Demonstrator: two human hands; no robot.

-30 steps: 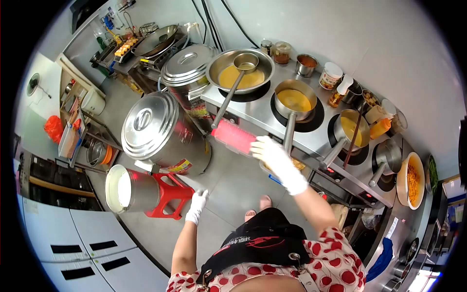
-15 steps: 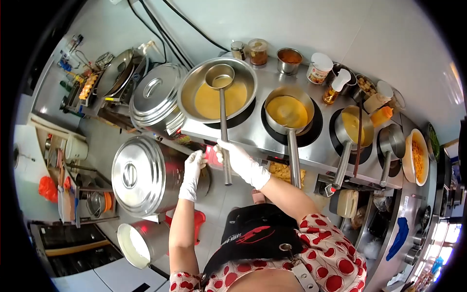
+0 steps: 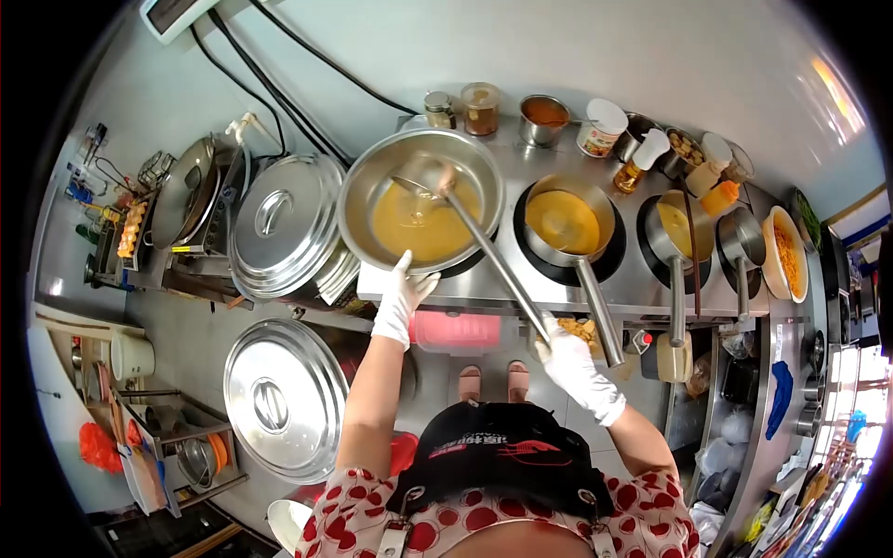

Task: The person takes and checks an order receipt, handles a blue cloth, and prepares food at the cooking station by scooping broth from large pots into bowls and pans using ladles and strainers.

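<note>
My gloved right hand point(image 3: 569, 365) is closed around the end of a long ladle handle point(image 3: 502, 265). The ladle's head is over the yellow liquid in a wide steel basin point(image 3: 488, 167); it is blurred, so I cannot tell how deep it dips. My gloved left hand point(image 3: 404, 299) is at the basin's near rim, with a fingertip over the edge and the thumb beside it, gripping it. Right of the basin, a steel saucepan point(image 3: 584, 192) of similar yellow liquid sits on a black burner plate, its handle pointing toward me.
Two smaller saucepans point(image 3: 665, 244) point(image 3: 741, 237) stand further right, chopsticks point(image 3: 693, 251) across one. Jars point(image 3: 480, 110), a sauce pot point(image 3: 539, 130) and bottles point(image 3: 642, 160) line the wall. Large lidded pots point(image 3: 284, 223) point(image 3: 279, 391) stand left. A pink container point(image 3: 456, 328) is below the counter.
My right hand has moved down and right along with the ladle handle, and the ladle's head has turned over the basin. My left hand has moved to the basin's rim. The view has shifted.
</note>
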